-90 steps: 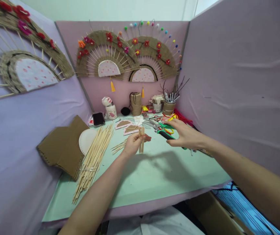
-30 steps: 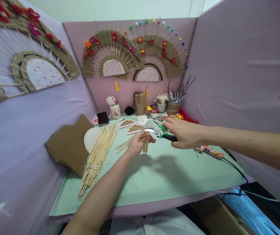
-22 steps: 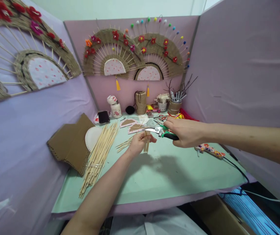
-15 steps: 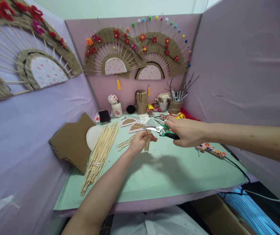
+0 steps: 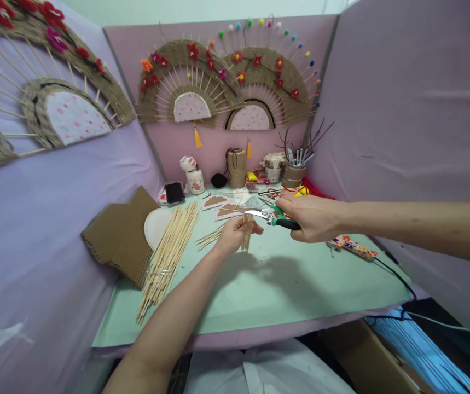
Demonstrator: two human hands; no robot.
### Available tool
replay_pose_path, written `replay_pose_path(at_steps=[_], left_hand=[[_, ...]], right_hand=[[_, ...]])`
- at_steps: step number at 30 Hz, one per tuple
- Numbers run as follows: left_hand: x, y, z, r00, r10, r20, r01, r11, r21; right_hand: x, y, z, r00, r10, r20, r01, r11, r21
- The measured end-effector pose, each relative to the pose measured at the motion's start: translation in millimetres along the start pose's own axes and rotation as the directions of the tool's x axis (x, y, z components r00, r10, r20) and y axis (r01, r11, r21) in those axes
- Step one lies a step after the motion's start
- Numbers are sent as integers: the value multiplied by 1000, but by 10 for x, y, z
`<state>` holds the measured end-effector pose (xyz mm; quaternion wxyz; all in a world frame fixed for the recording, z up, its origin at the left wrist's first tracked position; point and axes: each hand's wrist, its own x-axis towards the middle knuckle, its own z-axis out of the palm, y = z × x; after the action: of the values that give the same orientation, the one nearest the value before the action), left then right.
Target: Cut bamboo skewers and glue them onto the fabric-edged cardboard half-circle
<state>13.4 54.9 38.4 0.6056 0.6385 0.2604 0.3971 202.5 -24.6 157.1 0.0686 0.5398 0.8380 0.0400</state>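
Observation:
My left hand (image 5: 233,233) is closed round a small upright bundle of short bamboo sticks (image 5: 247,238) over the green table (image 5: 267,284). My right hand (image 5: 311,217) grips green-handled shears (image 5: 268,214), whose metal blades point left and reach the top of the bundle. A long pile of bamboo skewers (image 5: 168,253) lies left of my left hand, with a few loose short sticks (image 5: 209,239) beside it.
Brown cardboard pieces (image 5: 120,235) and a white paper plate (image 5: 155,226) lie at the left. Twine spool (image 5: 237,168), jars, a pen cup (image 5: 292,174) and a phone (image 5: 174,192) line the back wall. A patterned tool (image 5: 352,247) with a black cord lies right. Woven fans hang on the walls.
My right hand picked the shears up from the table and brought their blades left to the top of the stick bundle. My left hand kept the bundle upright.

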Motion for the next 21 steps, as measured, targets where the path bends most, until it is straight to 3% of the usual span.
replay_pose_path(at_steps=[5,10,21], left_hand=[[12,1,8,1000,-5,21,4,999,52],[23,21,-13,999,2,51,-6,997,75],[-1,-15,-6,999,-5,54,1,998,64]], right_hand=[[17,-26,19,999,48,24,-49,998,44],[61,-89,86,987,144,-74,-143,990,8],[45,-49,165,994,68,-83,-68,998,0]])
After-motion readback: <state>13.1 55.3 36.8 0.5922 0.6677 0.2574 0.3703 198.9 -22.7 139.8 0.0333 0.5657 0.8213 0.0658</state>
